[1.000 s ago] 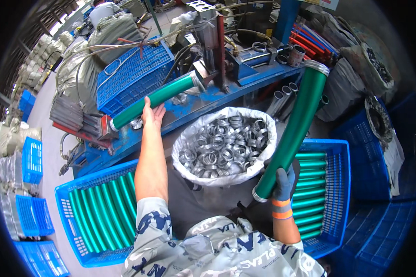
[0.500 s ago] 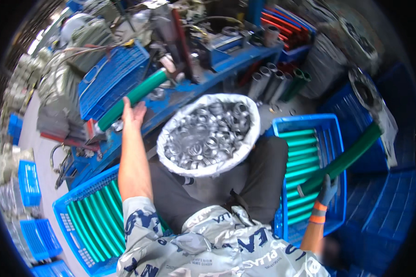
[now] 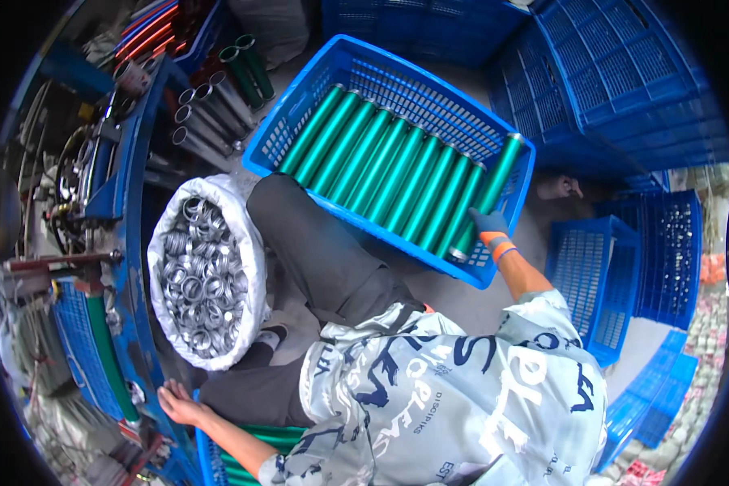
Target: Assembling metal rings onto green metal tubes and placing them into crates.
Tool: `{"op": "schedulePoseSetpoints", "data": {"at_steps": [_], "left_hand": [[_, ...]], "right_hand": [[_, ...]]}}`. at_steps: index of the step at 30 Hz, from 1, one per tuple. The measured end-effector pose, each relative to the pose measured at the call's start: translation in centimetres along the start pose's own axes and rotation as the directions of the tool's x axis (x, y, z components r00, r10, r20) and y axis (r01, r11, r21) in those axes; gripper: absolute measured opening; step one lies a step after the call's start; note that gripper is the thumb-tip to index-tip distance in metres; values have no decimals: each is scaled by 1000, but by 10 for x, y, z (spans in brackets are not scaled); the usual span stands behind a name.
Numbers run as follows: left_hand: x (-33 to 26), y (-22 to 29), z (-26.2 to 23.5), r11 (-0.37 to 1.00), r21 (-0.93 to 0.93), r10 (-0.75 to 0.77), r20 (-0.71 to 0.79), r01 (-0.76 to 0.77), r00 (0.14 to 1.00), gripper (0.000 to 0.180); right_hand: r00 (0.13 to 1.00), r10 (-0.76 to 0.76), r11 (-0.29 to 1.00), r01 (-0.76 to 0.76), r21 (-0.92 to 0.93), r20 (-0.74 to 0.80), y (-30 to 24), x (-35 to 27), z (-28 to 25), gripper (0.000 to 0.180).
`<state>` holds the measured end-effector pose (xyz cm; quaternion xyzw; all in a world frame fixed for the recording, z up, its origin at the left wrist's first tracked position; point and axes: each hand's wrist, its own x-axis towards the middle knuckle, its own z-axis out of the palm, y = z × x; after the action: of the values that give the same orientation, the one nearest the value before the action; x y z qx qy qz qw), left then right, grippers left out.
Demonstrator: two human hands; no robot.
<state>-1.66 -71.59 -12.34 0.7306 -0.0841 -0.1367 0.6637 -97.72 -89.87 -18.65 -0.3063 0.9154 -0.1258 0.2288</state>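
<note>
My right hand, in a grey glove with an orange cuff, grips a green metal tube near its lower end. That tube lies at a slant at the right side of a blue plastic basket, beside a row of several similar green tubes. Bare and empty, my left hand is next to the blue bench edge, its fingers loosely extended. Another green tube sits on the bench, held between the parts of a fixture.
A white-lined tub of metal rings stands by my legs. Bare and green tubes stand on the floor beyond it. Blue crates are stacked at the far right. Part of a second basket with green tubes shows below my left leg.
The view has swung to the right. My right hand has brought its green tube down into the basket beside the row. My left hand has come away from the tube on the bench.
</note>
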Motion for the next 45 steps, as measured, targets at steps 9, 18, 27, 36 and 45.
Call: {"op": "schedulePoseSetpoints", "data": {"at_steps": [9,18,27,36,45], "left_hand": [[-18,-13,-46,918,288,292,-25,-273,956,37],[-60,-29,-48,868,418,296,3,-270,955,39],[-72,-37,-25,825,504,313,-30,-256,949,36],[-61,1,59,778,601,299,-95,-185,950,34],[-101,16,-82,749,533,588,-264,-393,764,28]], "right_hand": [[992,-98,994,94,54,74,-73,5,121,88],[867,-381,865,213,454,320,-394,1,280,85],[819,-384,921,303,246,426,-454,33,400,91],[-337,-893,-242,919,-312,-299,-539,89,282,35],[-538,-739,-268,787,556,406,-513,-451,337,76]]}}
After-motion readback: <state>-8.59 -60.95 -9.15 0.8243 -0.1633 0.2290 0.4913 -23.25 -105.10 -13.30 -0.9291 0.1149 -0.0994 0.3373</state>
